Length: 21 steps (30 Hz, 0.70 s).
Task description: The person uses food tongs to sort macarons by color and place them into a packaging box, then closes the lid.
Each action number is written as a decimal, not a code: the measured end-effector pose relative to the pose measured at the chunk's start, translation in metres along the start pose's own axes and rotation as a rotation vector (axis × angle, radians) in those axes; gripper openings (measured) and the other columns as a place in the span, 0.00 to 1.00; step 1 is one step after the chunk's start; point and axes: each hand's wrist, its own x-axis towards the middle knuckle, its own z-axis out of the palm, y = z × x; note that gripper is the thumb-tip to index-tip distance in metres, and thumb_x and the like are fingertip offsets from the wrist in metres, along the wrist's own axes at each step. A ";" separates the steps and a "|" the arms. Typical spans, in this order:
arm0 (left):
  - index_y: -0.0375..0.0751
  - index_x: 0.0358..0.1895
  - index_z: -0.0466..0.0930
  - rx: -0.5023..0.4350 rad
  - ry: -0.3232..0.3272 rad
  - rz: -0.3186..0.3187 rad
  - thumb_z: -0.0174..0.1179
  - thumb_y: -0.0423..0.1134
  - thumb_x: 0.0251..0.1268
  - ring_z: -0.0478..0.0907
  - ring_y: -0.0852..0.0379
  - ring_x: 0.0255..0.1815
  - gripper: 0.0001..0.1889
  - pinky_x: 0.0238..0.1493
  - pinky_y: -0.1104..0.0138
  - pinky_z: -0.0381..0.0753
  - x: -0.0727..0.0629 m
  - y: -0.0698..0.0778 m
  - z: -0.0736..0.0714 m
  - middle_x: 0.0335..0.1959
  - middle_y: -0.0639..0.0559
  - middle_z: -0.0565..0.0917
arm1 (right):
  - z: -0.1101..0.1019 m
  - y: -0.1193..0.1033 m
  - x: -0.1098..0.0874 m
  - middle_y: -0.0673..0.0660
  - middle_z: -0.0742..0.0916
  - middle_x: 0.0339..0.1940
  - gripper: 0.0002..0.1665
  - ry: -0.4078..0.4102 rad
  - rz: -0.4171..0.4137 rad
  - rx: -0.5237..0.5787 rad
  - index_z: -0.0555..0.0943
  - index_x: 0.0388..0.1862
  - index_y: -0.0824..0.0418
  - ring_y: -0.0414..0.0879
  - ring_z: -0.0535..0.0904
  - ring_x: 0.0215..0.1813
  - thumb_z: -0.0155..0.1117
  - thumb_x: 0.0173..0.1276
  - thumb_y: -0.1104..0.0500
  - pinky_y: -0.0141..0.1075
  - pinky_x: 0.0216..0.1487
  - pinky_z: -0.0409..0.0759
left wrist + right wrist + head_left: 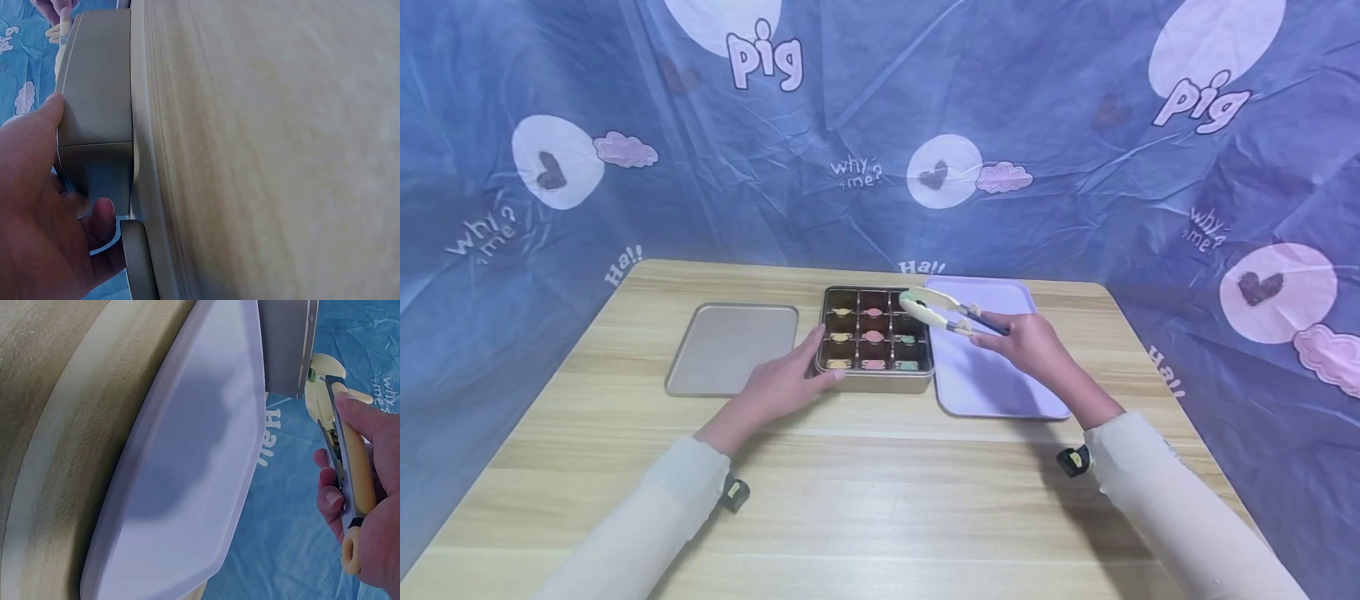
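Note:
A metal tin box [880,382] with a divided insert stands on the table, small yellow, pink and green pieces in its compartments, one colour per column. My left hand [781,385] grips its near left corner, thumb on the front rim and fingers along the left side. In my right hand [1036,343] is a pair of tongs [925,313] with cream tips, held over the box's far right compartment. Between those tips shows a green piece [908,296]. The tongs partly hide that compartment.
Left of the box lies a flat metal lid [733,350], close to my left fingers. A lilac tray [992,387] lies against the right side, under my right hand. A blue printed cloth [865,100] hangs behind the wooden table [850,500].

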 end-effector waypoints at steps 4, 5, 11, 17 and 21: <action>0.63 0.83 0.31 0.003 0.000 -0.002 0.43 0.80 0.62 0.67 0.35 0.74 0.52 0.68 0.36 0.69 0.000 0.000 0.000 0.82 0.51 0.53 | 0.000 0.000 0.000 0.71 0.86 0.54 0.35 0.003 0.006 0.001 0.80 0.66 0.58 0.54 0.76 0.37 0.72 0.65 0.42 0.37 0.31 0.71; 0.63 0.83 0.31 0.004 -0.001 -0.002 0.43 0.80 0.62 0.67 0.34 0.74 0.53 0.68 0.36 0.69 0.001 0.000 0.000 0.82 0.51 0.53 | -0.001 0.000 0.000 0.71 0.86 0.53 0.36 0.002 0.009 0.001 0.80 0.66 0.58 0.54 0.76 0.37 0.72 0.65 0.41 0.37 0.31 0.71; 0.63 0.83 0.32 0.004 -0.003 -0.006 0.43 0.80 0.62 0.67 0.35 0.74 0.52 0.68 0.37 0.70 0.001 -0.001 0.000 0.82 0.52 0.53 | 0.000 -0.001 -0.001 0.72 0.87 0.51 0.38 -0.006 0.027 -0.001 0.79 0.67 0.57 0.54 0.75 0.38 0.73 0.63 0.39 0.37 0.29 0.71; 0.62 0.83 0.31 0.004 0.003 0.006 0.42 0.82 0.61 0.69 0.35 0.72 0.54 0.67 0.38 0.73 0.000 -0.001 0.000 0.81 0.50 0.55 | 0.000 -0.001 -0.001 0.71 0.89 0.46 0.36 0.014 0.021 0.002 0.80 0.66 0.57 0.54 0.75 0.35 0.74 0.63 0.41 0.37 0.29 0.70; 0.63 0.83 0.31 0.006 0.000 0.001 0.42 0.81 0.61 0.68 0.35 0.73 0.53 0.67 0.38 0.71 0.001 -0.001 0.000 0.82 0.52 0.54 | 0.001 0.001 -0.002 0.70 0.89 0.44 0.36 0.025 0.020 0.008 0.80 0.66 0.57 0.53 0.75 0.34 0.73 0.63 0.41 0.37 0.29 0.71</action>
